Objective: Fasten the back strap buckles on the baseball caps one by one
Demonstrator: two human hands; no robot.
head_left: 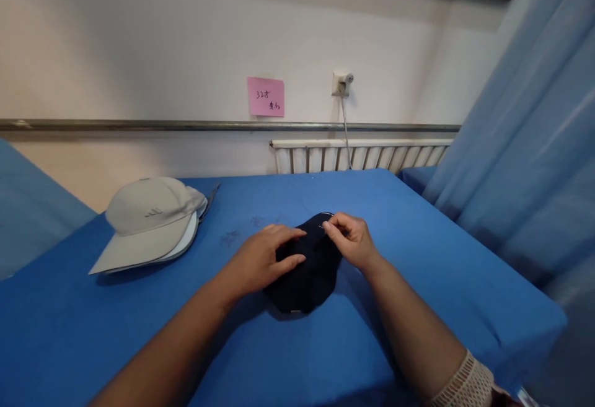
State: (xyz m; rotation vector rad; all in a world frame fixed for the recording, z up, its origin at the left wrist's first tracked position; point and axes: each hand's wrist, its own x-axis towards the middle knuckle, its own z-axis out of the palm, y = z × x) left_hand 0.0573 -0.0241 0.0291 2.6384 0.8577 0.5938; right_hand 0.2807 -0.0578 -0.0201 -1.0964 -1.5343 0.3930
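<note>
Both hands point(260, 258) point(351, 240) cover dark cap point(304, 277); brim hidden.

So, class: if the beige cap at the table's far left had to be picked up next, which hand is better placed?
Probably the left hand: it rests flat on the dark cap, nearer the beige cap. The right hand pinches the dark cap's edge.

You have a dark navy cap point(304, 274) lying on the blue table point(418, 233), near its middle and just in front of you. It looks soft and crumpled, flattened rather than holding its dome, with a thin line of pale stitching showing along its far edge. A small light tab shows at its near edge. Its left part is hidden under your palm.
</note>
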